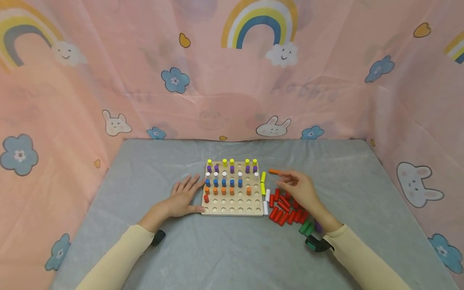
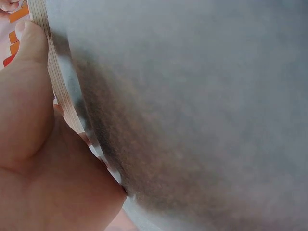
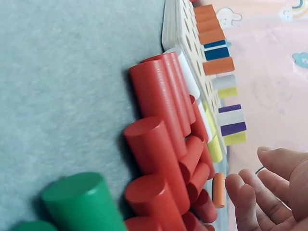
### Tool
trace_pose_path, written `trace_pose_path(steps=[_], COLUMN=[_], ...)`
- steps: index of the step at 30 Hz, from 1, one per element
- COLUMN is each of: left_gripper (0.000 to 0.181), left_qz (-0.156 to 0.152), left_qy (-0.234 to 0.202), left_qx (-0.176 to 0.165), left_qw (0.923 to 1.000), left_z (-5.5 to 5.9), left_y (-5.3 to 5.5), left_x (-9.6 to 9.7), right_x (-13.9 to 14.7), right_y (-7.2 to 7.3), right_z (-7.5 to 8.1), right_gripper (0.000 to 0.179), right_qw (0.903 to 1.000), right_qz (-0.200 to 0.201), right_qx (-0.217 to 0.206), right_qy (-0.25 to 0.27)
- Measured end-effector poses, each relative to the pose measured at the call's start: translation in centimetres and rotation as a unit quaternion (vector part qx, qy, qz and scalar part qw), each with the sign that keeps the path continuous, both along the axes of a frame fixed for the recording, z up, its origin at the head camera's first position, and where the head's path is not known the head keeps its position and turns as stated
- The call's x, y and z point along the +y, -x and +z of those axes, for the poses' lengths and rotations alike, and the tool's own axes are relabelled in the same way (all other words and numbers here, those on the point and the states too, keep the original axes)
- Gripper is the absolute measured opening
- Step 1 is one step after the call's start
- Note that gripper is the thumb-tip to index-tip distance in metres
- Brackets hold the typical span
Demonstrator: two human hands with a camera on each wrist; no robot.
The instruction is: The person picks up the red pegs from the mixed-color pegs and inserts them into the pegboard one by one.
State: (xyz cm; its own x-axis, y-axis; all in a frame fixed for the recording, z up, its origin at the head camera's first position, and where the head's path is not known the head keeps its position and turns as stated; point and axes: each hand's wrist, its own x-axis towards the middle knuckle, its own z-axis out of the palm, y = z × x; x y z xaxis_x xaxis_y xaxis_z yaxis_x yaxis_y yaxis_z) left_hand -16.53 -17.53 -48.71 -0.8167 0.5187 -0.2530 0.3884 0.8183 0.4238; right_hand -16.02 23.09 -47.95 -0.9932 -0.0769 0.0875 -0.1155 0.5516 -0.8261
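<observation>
A wooden pegboard stands mid-table with rows of yellow, purple, white, blue and orange pegs upright in its holes. A single red peg stands near its front left corner. My left hand lies with spread fingers along the board's left side, thumb at the front corner; its thumb shows against the board's edge in the left wrist view. Right of the board, my right hand is beside a loose orange peg. In the right wrist view that orange peg lies just beyond the fingertips, with thumb and fingers apart.
A pile of loose red pegs lies under and beside my right hand. Two yellow pegs and two white pegs line the board's right edge. Green pegs and a purple peg lie near the right wrist.
</observation>
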Motion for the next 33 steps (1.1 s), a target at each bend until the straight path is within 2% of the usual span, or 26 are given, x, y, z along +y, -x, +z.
trace_pose_path(steps=[11, 17, 21, 33], left_gripper=[0.097, 0.097, 0.096, 0.095], left_qz=[0.000, 0.000, 0.001, 0.005], left_qy=[0.000, -0.007, -0.009, -0.006], left_qx=[0.005, 0.003, 0.006, -0.002], left_qw=[1.0000, 1.0000, 0.9999, 1.0000], left_z=[-0.2, -0.2, -0.2, 0.1], left_y=[0.0, -0.1, -0.1, -0.1], left_x=[-0.1, -0.1, -0.1, 0.1], right_x=[0.0, -0.1, -0.3, -0.7], right_y=[-0.4, -0.6, -0.6, -0.4], right_z=[-0.5, -0.9, -1.2, -1.4], right_gripper=[0.033, 0.030, 0.030, 0.029], right_qw=[0.9991, 0.9988, 0.9984, 0.9969], right_qz=[-0.017, -0.018, -0.007, 0.017], right_qx=[-0.024, -0.010, 0.004, -0.032], right_qy=[-0.030, -0.043, -0.057, -0.069])
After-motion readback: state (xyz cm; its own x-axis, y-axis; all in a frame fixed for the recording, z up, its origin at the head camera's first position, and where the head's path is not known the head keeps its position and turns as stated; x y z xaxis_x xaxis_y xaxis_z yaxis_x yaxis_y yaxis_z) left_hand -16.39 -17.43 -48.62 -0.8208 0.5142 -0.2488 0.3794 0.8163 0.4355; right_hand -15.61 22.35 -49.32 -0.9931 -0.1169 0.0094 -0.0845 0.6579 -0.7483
